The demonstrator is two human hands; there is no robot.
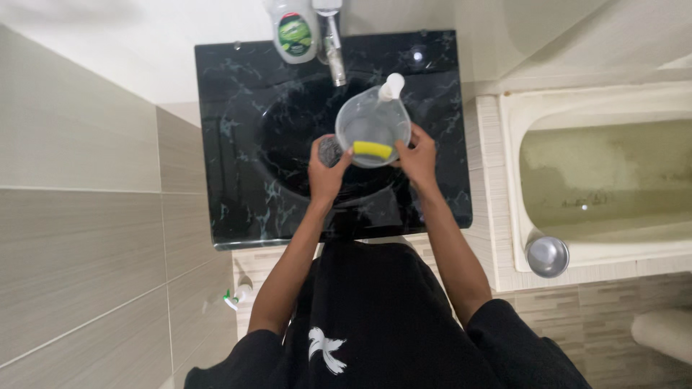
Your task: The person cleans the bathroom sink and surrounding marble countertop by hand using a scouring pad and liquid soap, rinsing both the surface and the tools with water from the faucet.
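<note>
While the jug (373, 127) hangs over the black sink (238, 108), tilted w/ its mouth toward the camera, the right hand (417, 155) grips its rim on the rt side. Left hand (328, 171) closes on the rim's lower left, a yellow sponge (373, 150) lying just beside its fingertips, inside the jug. Tap (331, 43) and soap bottle (293, 30) stand behind.

Black marbled sink (238, 144), clear jug (373, 122), yellow sponge (373, 150).
</note>
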